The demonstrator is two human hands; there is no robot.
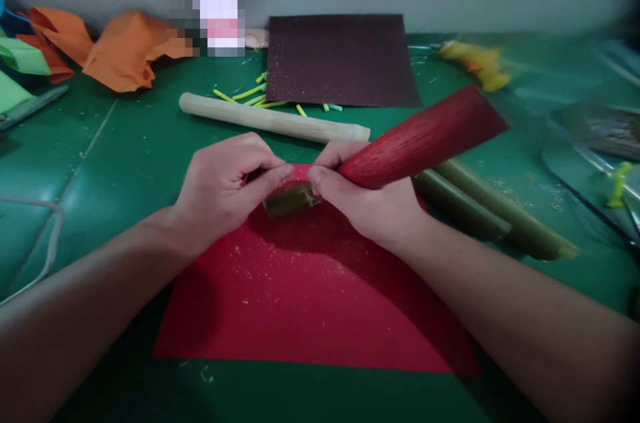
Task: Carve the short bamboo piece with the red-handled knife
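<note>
My left hand (225,193) is closed, thumb and fingers pinching at the upper side of a short green bamboo piece (285,201). Opposite it, my right hand (365,189) is closed around a dark red, streaky, wood-like handle (420,143) that widens toward its upper right end. Whatever continues from this handle is hidden by my fingers. The two thumb tips are close together, with the bamboo piece just below them. Beneath both hands lies a red sheet (300,303), sprinkled with fine pale shavings.
Beyond my hands lie a pale peeled stick (270,117), a dark brown sheet (340,59) and yellow-green strips (250,95). Two green bamboo lengths (505,213) rest at right. Orange crumpled paper (120,53) is at far left, a yellow object (480,66) at back right. A cable (53,236) runs left.
</note>
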